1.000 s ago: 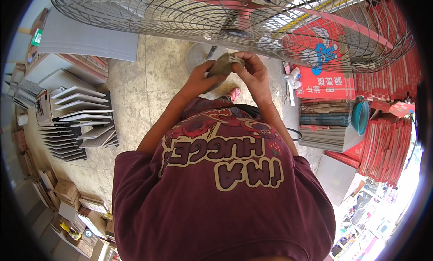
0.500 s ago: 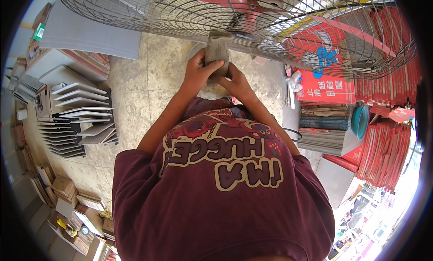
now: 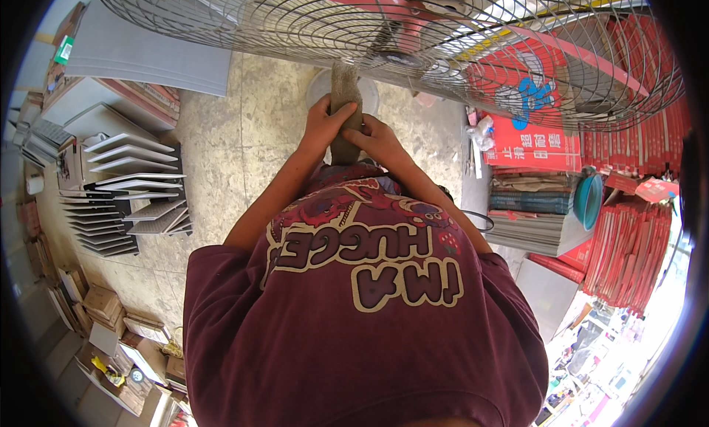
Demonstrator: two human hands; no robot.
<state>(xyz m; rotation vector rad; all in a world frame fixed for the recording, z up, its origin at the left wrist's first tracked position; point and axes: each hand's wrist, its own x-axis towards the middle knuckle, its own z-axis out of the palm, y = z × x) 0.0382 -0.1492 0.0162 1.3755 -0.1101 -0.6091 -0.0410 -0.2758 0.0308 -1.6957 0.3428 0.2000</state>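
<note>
Cloth (image 3: 345,95), a grey-brown rag, stands upright between our two hands, its top end pressed against the wire fan guard (image 3: 310,28) at the far side. Our left hand (image 3: 323,124) wraps it from the left with fingers curled tight around its middle. Our right hand (image 3: 377,140) grips it from the right, just below, fingers closed on the lower part. Both hands touch each other around the rag. Beneath it sits a pale round bucket (image 3: 319,87) on the concrete floor (image 3: 244,132). Stacked grey sheets (image 3: 133,198) lie left; red boxes (image 3: 628,235) pile right.
</note>
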